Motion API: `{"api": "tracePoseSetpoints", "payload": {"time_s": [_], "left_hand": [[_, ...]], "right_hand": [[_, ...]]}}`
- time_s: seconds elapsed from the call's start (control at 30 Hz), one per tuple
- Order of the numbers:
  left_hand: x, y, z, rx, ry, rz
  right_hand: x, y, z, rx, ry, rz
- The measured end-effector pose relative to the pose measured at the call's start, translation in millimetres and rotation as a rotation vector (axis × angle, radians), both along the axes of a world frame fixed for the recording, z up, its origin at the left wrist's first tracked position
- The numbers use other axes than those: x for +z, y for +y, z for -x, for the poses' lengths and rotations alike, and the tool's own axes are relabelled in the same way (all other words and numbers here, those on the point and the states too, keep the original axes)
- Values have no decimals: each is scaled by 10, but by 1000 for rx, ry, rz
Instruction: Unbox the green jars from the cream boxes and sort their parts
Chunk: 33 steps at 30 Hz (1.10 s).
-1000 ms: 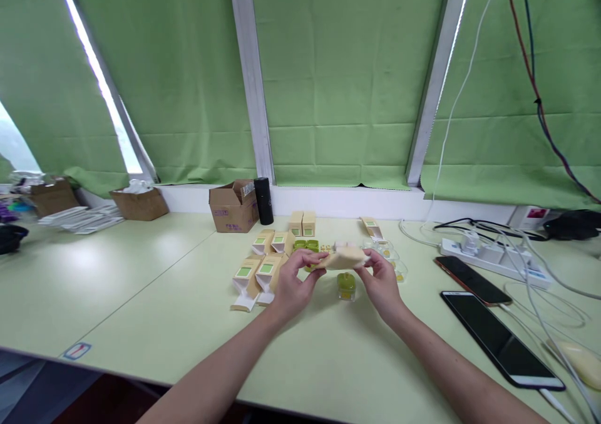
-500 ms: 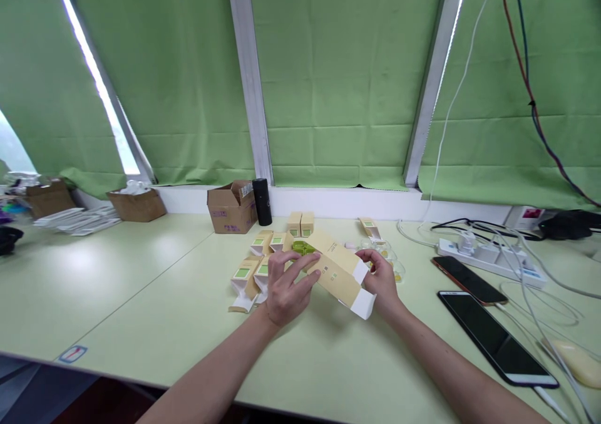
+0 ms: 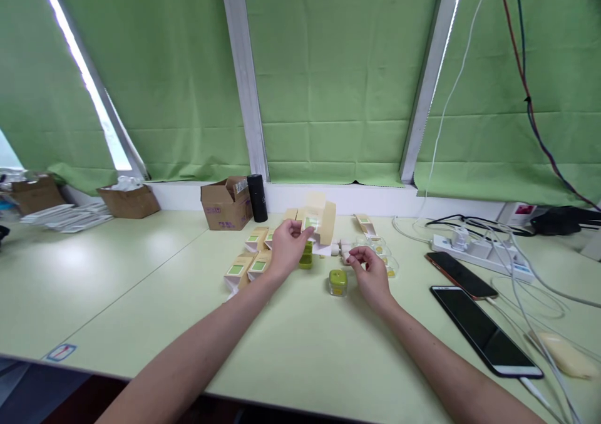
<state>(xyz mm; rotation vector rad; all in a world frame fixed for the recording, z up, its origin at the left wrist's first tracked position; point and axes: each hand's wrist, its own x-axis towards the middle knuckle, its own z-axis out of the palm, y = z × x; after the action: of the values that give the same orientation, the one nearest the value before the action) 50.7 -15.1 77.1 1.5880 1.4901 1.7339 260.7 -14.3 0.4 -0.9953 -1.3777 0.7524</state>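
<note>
My left hand (image 3: 290, 248) is closed on an open beige folding carton (image 3: 327, 223), holding it upright above the table with its flaps out. A green lid (image 3: 306, 256) lies just under that hand. My right hand (image 3: 370, 277) has thumb and fingertips together beside some small pale cylindrical pieces (image 3: 346, 250); whether it pinches one of them I cannot make out. Between the hands stands a small clear jar with a green lid (image 3: 337, 282). Several beige cartons with green labels (image 3: 238, 268) stand beyond my left forearm.
Clear round jars (image 3: 390, 267) and another carton (image 3: 365, 225) lie beyond my right hand. Two phones (image 3: 486, 330), a power strip (image 3: 479, 252) and loose cables are at the right. A cardboard box (image 3: 226, 206) and a black cylinder (image 3: 256, 198) stand at the back.
The carton has moved away from me, from both hands into my left hand alone, and now stands upright. My right hand has let go of it. The green-lidded jar has come into view.
</note>
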Motion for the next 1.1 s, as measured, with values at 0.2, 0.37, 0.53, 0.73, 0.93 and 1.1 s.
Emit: {"api": "tracePoseSetpoints", "payload": {"time_s": [0.2,0.37,0.53,0.73,0.93,1.1], "left_hand": [[156,816,-347,46,-26,320],[52,1321,-644,102,18,469],[-126,1654,-806,163,84,567],[-315,1776,-860,147,207,575],[-442,1735,-764,67,364,516],[-489,1797,-756,24,416,536]], "right_hand": [[30,-24,3,14,29,20],[77,-55,-3,12,69,47],[100,-70,-7,20,90,72],[132,-74,-16,17,98,87],[143,-62,0,13,104,75],[135,-75,23,21,72,47]]}}
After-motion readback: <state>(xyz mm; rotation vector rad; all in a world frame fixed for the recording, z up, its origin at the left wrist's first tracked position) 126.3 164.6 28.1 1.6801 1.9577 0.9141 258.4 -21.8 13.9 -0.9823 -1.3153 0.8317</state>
